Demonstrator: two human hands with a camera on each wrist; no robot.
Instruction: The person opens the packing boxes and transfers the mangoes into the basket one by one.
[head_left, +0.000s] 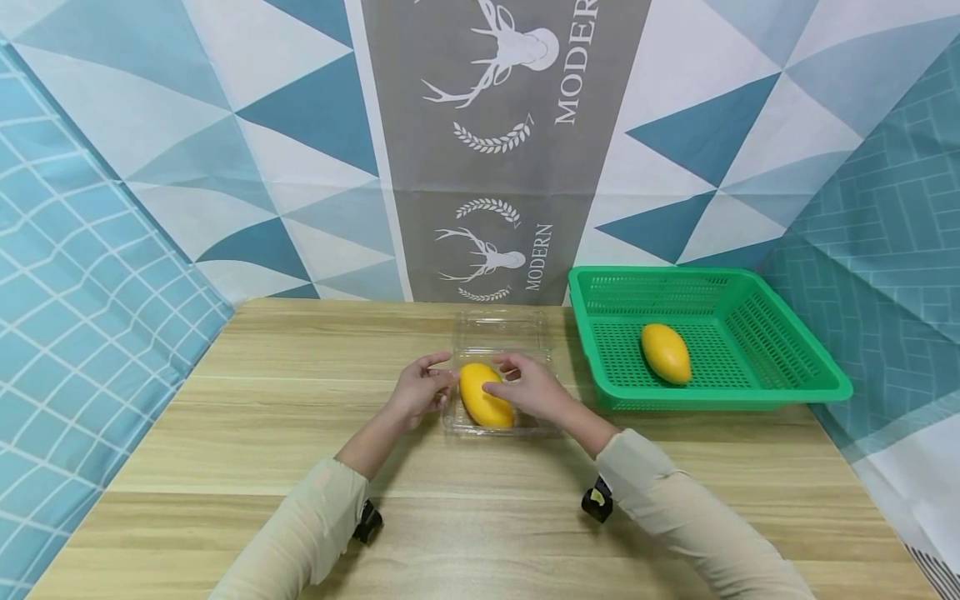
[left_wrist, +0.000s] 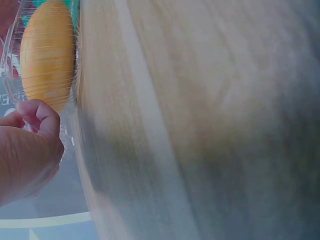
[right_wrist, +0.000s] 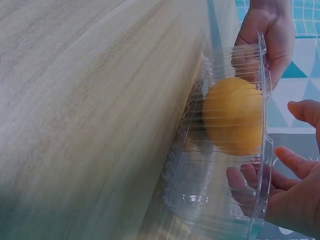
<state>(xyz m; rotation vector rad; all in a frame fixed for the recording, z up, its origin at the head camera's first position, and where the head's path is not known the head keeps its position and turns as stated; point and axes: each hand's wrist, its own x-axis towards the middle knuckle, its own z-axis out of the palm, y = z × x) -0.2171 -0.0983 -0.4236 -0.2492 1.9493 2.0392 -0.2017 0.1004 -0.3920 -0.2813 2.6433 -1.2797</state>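
A clear plastic clamshell box stands on the table with its lid folded back toward the wall. Inside its left half lies a yellow mango, slightly slanted. My left hand is at the box's left side; in the left wrist view its thumb and forefinger pinch the rim. Over the right half of the box is my right hand, thumb and fingers spread apart. The thumb reaches the mango's right side in the head view; whether it touches is unclear. Ribbed box walls partly cover the right fingers.
To the right stands a green perforated basket with another mango in it. The wooden table backs onto a wall covering with deer and triangle prints. Dark wrist cameras hang below the sleeves.
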